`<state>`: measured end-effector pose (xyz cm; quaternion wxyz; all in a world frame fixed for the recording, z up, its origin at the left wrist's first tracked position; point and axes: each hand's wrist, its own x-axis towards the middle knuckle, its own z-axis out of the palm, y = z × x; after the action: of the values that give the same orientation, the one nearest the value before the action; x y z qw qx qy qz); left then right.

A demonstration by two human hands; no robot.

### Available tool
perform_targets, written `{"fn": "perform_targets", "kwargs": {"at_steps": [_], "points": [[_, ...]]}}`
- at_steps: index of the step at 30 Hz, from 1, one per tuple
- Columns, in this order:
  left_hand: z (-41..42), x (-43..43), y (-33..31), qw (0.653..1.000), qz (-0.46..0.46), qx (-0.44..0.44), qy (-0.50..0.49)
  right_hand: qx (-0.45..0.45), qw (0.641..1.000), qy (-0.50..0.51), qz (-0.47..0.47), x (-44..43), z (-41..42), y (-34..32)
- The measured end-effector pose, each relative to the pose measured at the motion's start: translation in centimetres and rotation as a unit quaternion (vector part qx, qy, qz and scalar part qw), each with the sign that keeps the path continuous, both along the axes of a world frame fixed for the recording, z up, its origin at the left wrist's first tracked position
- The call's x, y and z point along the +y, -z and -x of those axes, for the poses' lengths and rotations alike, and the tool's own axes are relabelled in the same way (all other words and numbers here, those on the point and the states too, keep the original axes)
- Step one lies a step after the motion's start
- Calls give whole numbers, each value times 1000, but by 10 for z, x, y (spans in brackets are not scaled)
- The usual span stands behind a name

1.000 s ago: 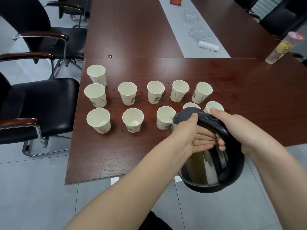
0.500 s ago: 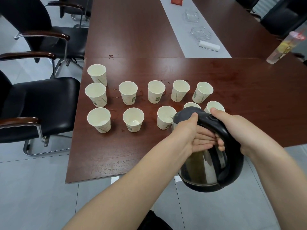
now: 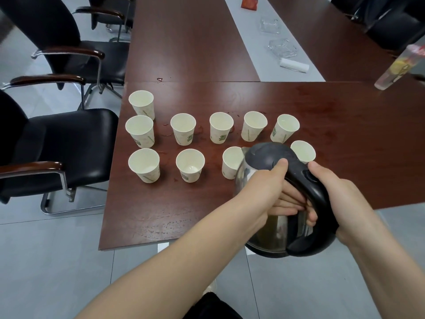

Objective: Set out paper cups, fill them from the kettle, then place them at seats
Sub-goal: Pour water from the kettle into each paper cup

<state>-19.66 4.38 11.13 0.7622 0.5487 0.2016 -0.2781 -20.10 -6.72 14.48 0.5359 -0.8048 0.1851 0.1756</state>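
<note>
Steel electric kettle with black lid and handle: held above near edge of dark red-brown wooden worktop, tilted forward.

Left hand: fingers curled through handle gap, thumb pressing on lid.

Right hand: fingers clenched round handle from right side.

White paper cups with green print: ten visible, upright, in rows ahead and left of fingers. Cup nearest spout just left of fingers, partly hidden by kettle. Contents hard to tell.

Clear plastic bottle with yellow contents: far right of fingers.
</note>
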Motion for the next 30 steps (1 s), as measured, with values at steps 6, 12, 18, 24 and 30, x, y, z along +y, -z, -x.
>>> {"fn": "perform_targets", "kwargs": {"at_steps": [6, 12, 18, 24, 30], "points": [[7, 19, -7, 1000, -3, -7, -28, -8, 999, -46, -14, 15, -2, -5], [14, 41, -7, 998, -6, 1, -68, 12, 997, -78, -8, 40, -6, -4], [18, 61, -3, 994, 6, 25, -103, 26, 993, -115, 12, 63, -11, -1], [18, 73, -1, 991, 17, 34, -129, 33, 988, -144, 34, 79, -16, -4], [16, 79, 1, 989, 32, 43, -137, 45, 984, -163, 56, 89, -23, -8]]}}
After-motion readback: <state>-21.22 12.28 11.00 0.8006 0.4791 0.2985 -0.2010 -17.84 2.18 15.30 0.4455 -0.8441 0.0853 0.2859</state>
